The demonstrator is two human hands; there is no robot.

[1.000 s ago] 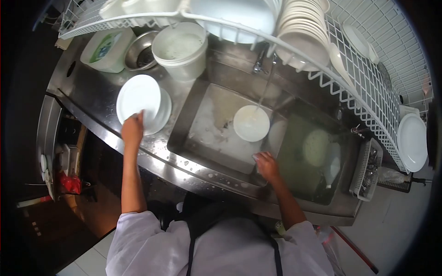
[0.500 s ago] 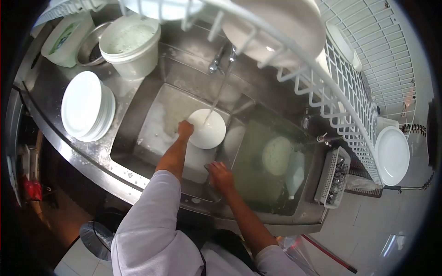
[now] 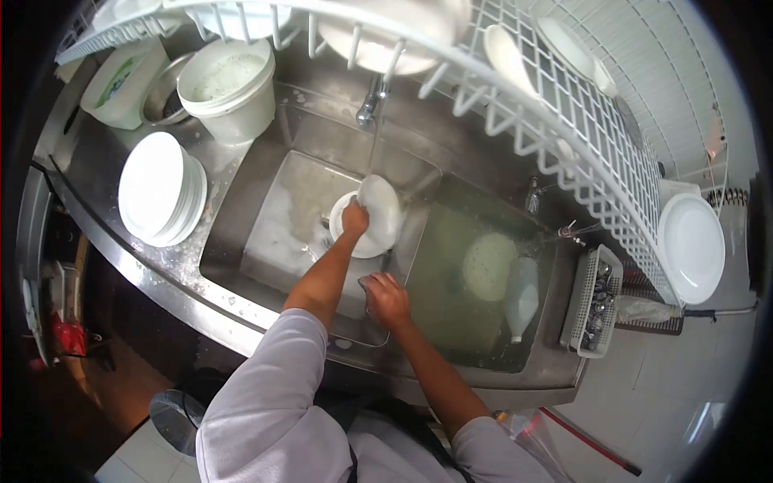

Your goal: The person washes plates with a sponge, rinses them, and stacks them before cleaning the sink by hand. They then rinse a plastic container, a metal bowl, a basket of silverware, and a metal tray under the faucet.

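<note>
Centre: left hand point(image 3: 355, 217), fingers closed on tilted dish point(image 3: 378, 199); right hand point(image 3: 387, 299), fingers curled, hold unclear, near lower edge of sink point(image 3: 241, 213). Open room: sink's left side.

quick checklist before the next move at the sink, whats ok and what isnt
1. Left hand gripping a white dish: ok
2. Tap running over the left basin: ok
3. Right hand empty: cannot tell, fingers curled
4. Plate stack standing apart from the left basin: ok
5. Right basin free of items: not ok, a bottle lies there
</note>
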